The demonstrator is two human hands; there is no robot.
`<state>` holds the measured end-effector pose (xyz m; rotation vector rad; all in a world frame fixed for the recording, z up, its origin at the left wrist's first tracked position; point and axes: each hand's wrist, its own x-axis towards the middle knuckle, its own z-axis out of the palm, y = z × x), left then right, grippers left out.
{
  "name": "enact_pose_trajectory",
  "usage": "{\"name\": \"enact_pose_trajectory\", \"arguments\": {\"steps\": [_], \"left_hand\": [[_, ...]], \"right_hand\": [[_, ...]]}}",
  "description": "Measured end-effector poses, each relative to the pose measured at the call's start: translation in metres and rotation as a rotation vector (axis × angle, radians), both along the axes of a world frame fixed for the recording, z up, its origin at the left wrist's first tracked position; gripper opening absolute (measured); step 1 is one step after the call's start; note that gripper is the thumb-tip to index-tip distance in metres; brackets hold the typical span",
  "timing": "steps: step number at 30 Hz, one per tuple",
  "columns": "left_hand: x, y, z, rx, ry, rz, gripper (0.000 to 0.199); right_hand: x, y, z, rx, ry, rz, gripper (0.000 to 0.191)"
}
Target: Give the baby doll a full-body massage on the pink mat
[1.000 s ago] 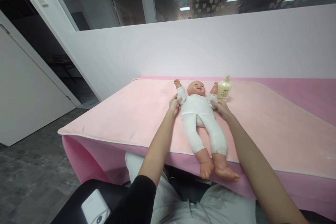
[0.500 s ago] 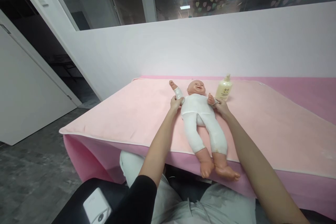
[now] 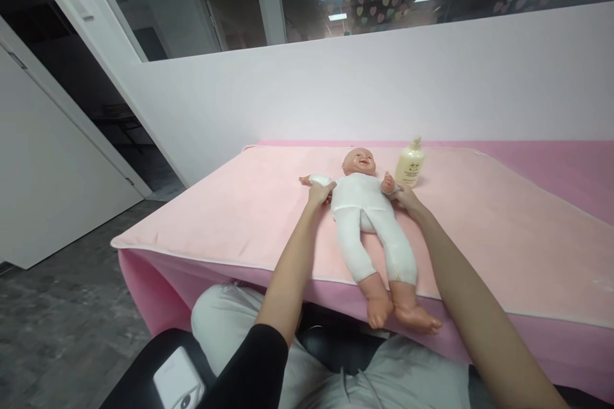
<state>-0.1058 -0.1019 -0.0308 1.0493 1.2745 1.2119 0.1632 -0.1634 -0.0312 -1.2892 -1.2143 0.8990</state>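
A baby doll [image 3: 362, 195] with a white cloth body lies on its back on a pink cloth [image 3: 230, 204], head toward the wall. Its bare feet hang over the table's near edge. My left hand [image 3: 320, 193] is closed around the doll's arm on the left, which points out sideways. On the other side my right hand [image 3: 405, 197] grips the doll's other arm, whose small hand points up. Just behind my right hand stands a pump bottle [image 3: 410, 163] of pale yellow liquid.
A white wall [image 3: 359, 89] with a window above it rises behind the table. At the lower left a white device [image 3: 177, 378] rests on a black surface beside my leg. A white door [image 3: 57, 160] is at the far left.
The doll's arm in my left hand has swung down and outward, from pointing up and left to nearly level. My right hand has barely moved.
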Motion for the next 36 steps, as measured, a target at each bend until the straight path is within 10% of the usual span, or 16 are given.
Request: {"name": "enact_pose_trajectory", "arguments": {"steps": [10, 20, 36], "left_hand": [[-0.001, -0.001, 0.002, -0.092, 0.172, -0.06, 0.042], [0.009, -0.002, 0.007, -0.111, -0.112, -0.067, 0.021], [-0.008, -0.028, 0.024, -0.134, -0.01, -0.83, 0.062]], "right_hand": [[-0.003, -0.003, -0.003, 0.017, 0.08, -0.047, 0.047], [-0.003, -0.002, -0.003, 0.002, 0.145, -0.128, 0.042], [-0.001, -0.014, 0.004, -0.033, 0.149, 0.004, 0.054]]}}
